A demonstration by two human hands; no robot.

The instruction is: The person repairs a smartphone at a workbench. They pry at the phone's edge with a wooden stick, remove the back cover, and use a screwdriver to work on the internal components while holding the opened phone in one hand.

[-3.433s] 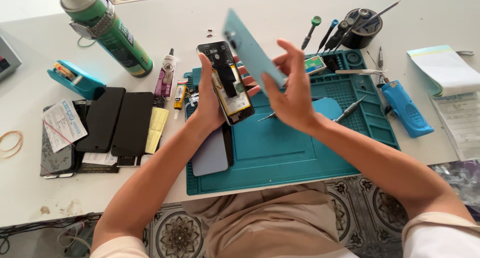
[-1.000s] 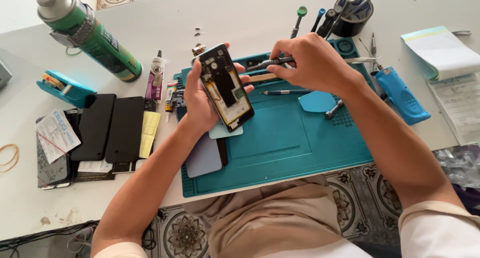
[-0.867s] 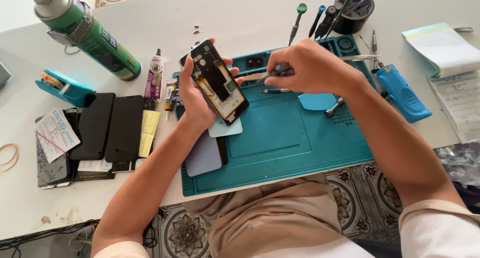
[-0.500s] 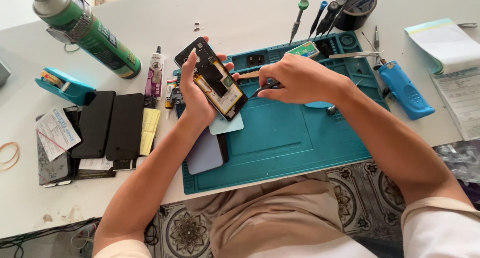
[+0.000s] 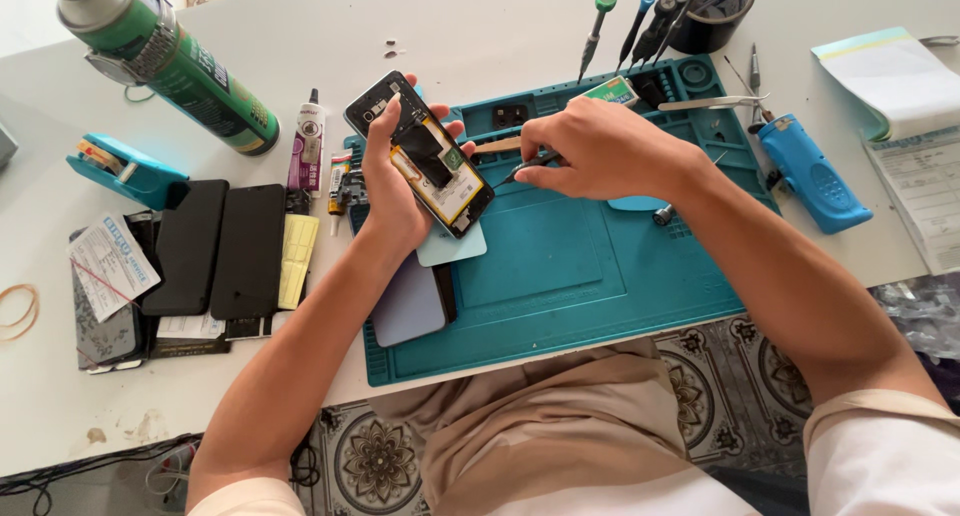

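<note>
Now the opened phone (image 5: 425, 156) is held up over the teal mat (image 5: 590, 276) by the left hand (image 5: 390, 191), closed around it. A thin dark tool (image 5: 520, 166) has been brought from the tray to the phone's edge and is pinched in the right hand (image 5: 600, 151), so work inside can be started. A green can (image 5: 165, 56) is laid at the far left. A white tube (image 5: 308, 141) is set beside it.
</note>
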